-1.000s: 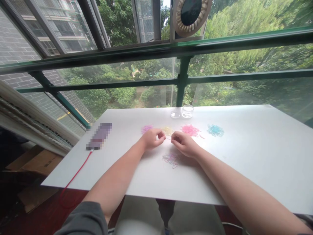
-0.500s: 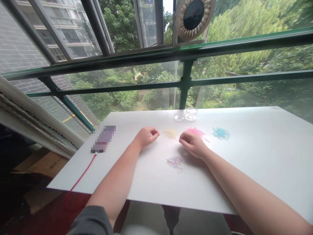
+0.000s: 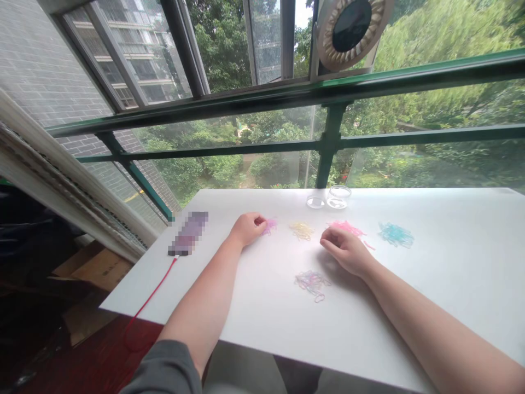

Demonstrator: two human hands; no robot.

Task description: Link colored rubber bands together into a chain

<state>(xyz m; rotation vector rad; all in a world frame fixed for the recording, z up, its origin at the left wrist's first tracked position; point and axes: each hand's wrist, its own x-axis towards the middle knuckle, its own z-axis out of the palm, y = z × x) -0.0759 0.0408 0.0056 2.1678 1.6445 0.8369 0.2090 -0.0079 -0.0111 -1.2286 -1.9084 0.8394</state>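
Observation:
My left hand (image 3: 248, 229) is closed in a pinch at the left edge of a small pile of purple rubber bands (image 3: 269, 225). Whatever its fingertips hold, if anything, is too small to make out. My right hand (image 3: 342, 249) rests on its side, fingers curled, just in front of the pink rubber bands (image 3: 345, 226) and partly covering them. I cannot see what lies inside its fingers. Yellow rubber bands (image 3: 301, 231) form a pile between the hands. Nearer to me lies a tangle of mixed pale-coloured rubber bands (image 3: 310, 282).
Blue rubber bands (image 3: 396, 234) lie right of the pink ones. Two clear round containers (image 3: 338, 198) stand at the white table's (image 3: 262, 306) back edge. At the left is a blurred-out phone-like device (image 3: 188, 232) on a red cable (image 3: 156, 287). A green railing (image 3: 229, 149) runs behind.
My left hand has moved left, away from the yellow pile, and the purple bands now show. My right hand stays almost in place. The whole view has shifted slightly.

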